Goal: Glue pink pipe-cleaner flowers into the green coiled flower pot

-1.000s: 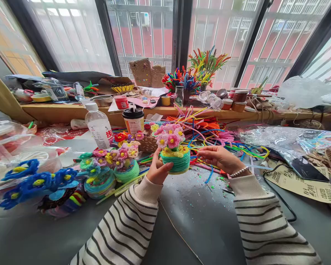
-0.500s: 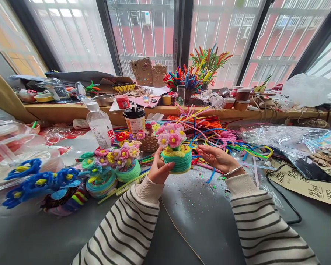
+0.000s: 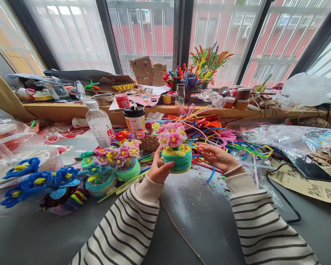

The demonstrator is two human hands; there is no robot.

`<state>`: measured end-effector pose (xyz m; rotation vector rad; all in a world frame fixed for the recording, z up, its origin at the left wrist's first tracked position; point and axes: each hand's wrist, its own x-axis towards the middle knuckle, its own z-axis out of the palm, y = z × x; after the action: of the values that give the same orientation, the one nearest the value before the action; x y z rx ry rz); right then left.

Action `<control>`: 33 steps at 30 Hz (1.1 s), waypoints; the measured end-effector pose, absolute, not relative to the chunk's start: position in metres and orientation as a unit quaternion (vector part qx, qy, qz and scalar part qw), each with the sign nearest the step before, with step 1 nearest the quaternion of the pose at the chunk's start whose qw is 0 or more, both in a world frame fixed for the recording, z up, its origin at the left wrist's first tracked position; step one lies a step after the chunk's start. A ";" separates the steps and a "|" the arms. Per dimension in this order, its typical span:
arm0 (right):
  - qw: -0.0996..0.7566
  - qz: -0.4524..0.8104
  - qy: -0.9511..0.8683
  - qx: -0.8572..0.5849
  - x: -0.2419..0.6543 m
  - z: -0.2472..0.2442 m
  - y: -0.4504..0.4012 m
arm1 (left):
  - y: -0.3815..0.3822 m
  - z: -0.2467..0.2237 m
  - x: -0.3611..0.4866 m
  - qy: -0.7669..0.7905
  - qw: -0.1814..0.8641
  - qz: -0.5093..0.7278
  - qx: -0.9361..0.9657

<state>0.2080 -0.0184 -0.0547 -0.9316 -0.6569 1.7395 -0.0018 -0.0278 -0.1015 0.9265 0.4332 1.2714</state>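
My left hand [image 3: 157, 168] is wrapped around the side of a small pipe-cleaner flower pot [image 3: 177, 162], keeping it upright above the grey table. The pot is wound in teal-green with a fuzzy yellow top, and pink flowers [image 3: 173, 137] with yellow centres stand in it. To the right of the pot, apart from it, is my right hand [image 3: 216, 158], palm partly up. Its fingers are loosely bent and nothing shows in them. More pipe-cleaner pots stand on the left, among them a green one [image 3: 129, 171] and one with blue flowers [image 3: 41, 182].
Behind my hands lies a heap of loose pipe cleaners [image 3: 206, 127]. A plastic bottle [image 3: 99, 125] and a lidded paper cup [image 3: 134, 120] stand at back left. On the right are a phone [image 3: 310, 167], a black cable [image 3: 288, 202] and clear plastic wrap [image 3: 287, 136].
My right hand's fingers have loosened and shifted very slightly. The left hand and the flower pot stay nearly in the same place.
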 end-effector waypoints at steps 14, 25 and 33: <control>0.561 0.647 -0.329 -0.397 0.206 -0.043 -0.025 | -0.027 -0.105 0.002 0.226 0.663 0.589 0.403; 0.536 0.228 -0.704 -0.407 0.173 -0.008 -0.059 | -0.030 -0.105 -0.001 0.199 0.683 0.551 0.437; 0.460 0.066 -0.796 -0.387 0.171 -0.006 -0.062 | -0.030 -0.104 0.001 0.212 0.695 0.533 0.434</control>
<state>0.1707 -0.0623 -0.0058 -0.9531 -1.9603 0.1631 0.0005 -0.0303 -0.1039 0.9688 0.4735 1.1886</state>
